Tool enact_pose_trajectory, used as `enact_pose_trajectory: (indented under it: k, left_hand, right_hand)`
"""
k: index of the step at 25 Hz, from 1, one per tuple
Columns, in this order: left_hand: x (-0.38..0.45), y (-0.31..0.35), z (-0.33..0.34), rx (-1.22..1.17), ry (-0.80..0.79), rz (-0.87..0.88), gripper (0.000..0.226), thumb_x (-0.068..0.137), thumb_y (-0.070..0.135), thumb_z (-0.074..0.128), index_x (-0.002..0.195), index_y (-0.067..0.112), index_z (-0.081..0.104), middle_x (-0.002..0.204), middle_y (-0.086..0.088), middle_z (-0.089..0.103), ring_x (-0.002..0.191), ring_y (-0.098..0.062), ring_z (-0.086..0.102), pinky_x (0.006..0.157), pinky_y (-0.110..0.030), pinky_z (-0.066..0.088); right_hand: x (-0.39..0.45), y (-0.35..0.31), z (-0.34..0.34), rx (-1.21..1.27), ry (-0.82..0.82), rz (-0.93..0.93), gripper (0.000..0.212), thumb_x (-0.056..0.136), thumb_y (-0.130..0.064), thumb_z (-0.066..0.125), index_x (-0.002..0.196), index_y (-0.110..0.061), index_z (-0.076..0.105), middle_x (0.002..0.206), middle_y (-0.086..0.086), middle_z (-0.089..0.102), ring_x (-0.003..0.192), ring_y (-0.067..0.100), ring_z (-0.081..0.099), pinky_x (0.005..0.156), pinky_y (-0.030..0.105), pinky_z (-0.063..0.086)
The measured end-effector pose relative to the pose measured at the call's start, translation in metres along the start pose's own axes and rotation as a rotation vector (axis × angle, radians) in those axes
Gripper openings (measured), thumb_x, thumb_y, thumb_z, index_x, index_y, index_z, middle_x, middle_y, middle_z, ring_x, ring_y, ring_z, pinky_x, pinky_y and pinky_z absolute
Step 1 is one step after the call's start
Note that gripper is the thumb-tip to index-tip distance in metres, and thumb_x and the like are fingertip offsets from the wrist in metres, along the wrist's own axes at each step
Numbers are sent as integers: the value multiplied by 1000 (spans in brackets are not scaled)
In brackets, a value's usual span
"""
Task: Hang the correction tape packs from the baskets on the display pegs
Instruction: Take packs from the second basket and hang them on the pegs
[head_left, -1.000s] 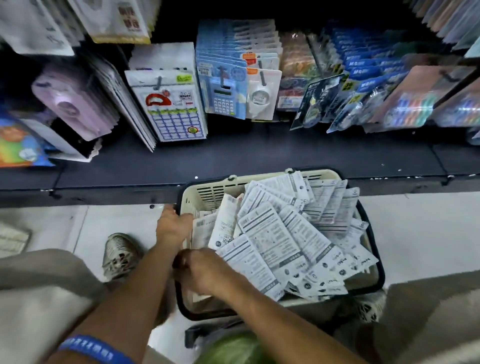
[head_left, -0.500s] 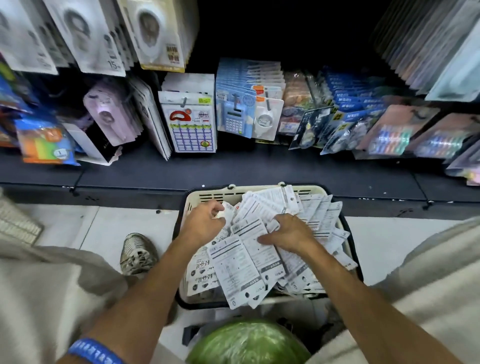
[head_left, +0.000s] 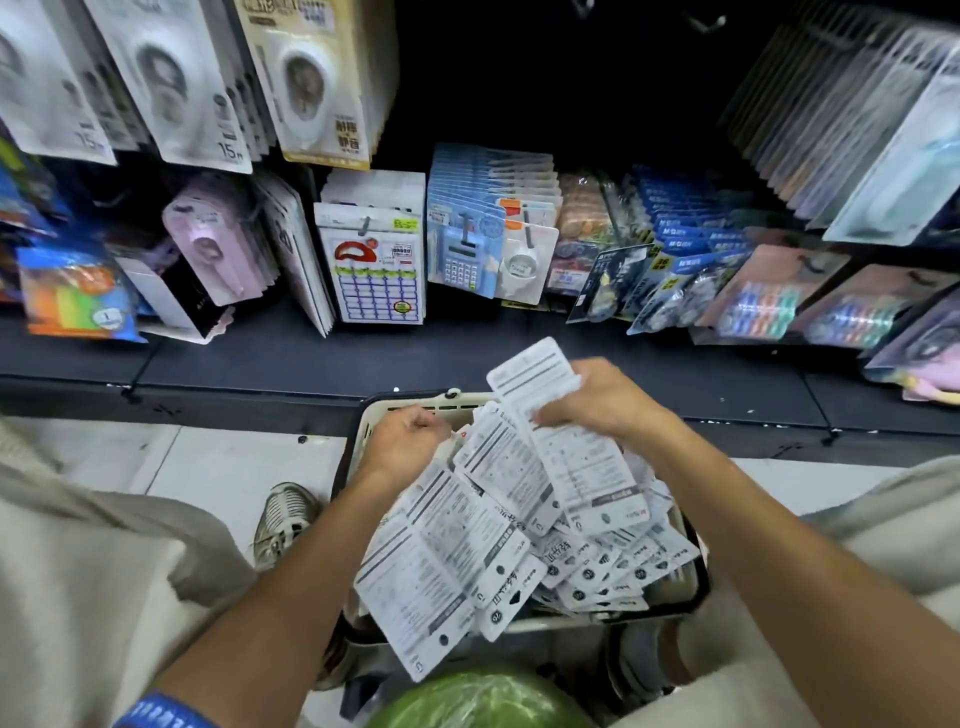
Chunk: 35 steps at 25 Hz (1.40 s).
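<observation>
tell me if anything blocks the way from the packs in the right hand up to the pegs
Nothing visible does. The right hand grips a bunch of packs above the basket, with only open air up to the dark peg wall.

I see matt white printed card packs (head_left: 511, 470) in a cream slotted plastic basket (head_left: 370, 418); the dark shelf (head_left: 291, 358) looks matt, the pale floor tiles (head_left: 208, 462) smooth.

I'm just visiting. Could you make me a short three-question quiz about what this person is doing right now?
1. True or false: the right hand grips white packs.
2. The basket of packs sits: A) on the floor, B) on a peg, C) on the shelf.
3. What is on the left forearm near the bottom edge?

Key: 1 true. 2 A. 3 A blue wristband.
</observation>
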<state>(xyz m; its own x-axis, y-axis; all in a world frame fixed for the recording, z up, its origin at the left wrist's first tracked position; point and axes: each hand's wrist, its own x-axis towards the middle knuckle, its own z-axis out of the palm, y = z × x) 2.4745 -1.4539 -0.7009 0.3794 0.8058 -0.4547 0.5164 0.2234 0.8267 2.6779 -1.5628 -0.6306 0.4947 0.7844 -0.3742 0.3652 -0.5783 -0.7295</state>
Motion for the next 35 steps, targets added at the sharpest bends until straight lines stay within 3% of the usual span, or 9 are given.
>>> enact_pose_trajectory:
  k: [3,6,8,13,15,19,24,28,35]
  left_hand:
    - [-3,8,4,-122,-98,-107,41,98,49,58,110,12,72,95,-4,77,88,-24,71,77,-31,53]
    - [-7,24,-3,-570,-580,-248,92,87,83,38,126,5,68,117,-22,73,100,-36,71,85,-42,56]
    - [-10,38,-14,-860,-707,-221,82,89,73,49,128,4,68,123,-24,69,109,-39,68,94,-47,55]
    - [1,61,-27,-810,-426,-21,40,78,10,66,117,10,72,103,-14,77,83,-28,73,76,-37,59]
    - [3,68,-25,-851,-383,67,39,75,4,69,113,13,70,102,-14,76,79,-26,73,70,-37,60]
    - [0,81,-10,-616,-269,158,32,85,-6,68,91,23,77,97,-14,78,75,-25,72,67,-36,59]
    - [3,141,-54,-401,-110,374,33,95,3,66,90,34,77,94,-6,80,72,-21,75,59,-30,59]
    - [-1,228,-147,-445,168,626,20,88,3,74,86,23,74,80,-1,80,64,-13,74,51,-23,56]
    - [3,239,-185,-625,327,673,15,86,4,75,88,18,73,79,-1,80,67,-15,76,52,-26,58]
  right_hand:
    - [-4,-12,-11,-42,131,-253,36,79,-26,85,109,-34,69,105,-11,73,96,7,69,87,33,56]
    - [-24,-30,10,-327,175,-824,40,83,-23,79,117,-36,63,110,-11,64,89,14,53,79,31,44]
    - [-31,-32,24,-624,132,-1107,48,79,-8,76,121,-28,66,131,-14,63,95,20,46,83,33,37]
    - [-21,-43,-8,-6,-172,-686,53,73,-11,55,119,-35,69,146,-23,50,141,1,37,111,24,36]
    - [-11,-48,-18,288,99,-468,47,86,-13,68,125,-38,62,136,-24,56,131,0,49,100,24,43]
    - [-3,-48,7,643,13,-185,38,89,-16,75,124,-25,62,102,-2,78,80,10,72,58,25,52]
    - [1,-73,-7,764,326,-427,37,89,-27,74,121,-41,62,113,-7,76,99,14,74,76,33,62]
    - [11,-145,-34,795,225,-713,40,82,-28,77,120,-36,67,106,1,78,93,21,76,66,29,61]
    - [50,-235,-25,477,505,-654,22,95,-40,66,112,-33,54,106,-11,68,98,3,65,76,40,55]
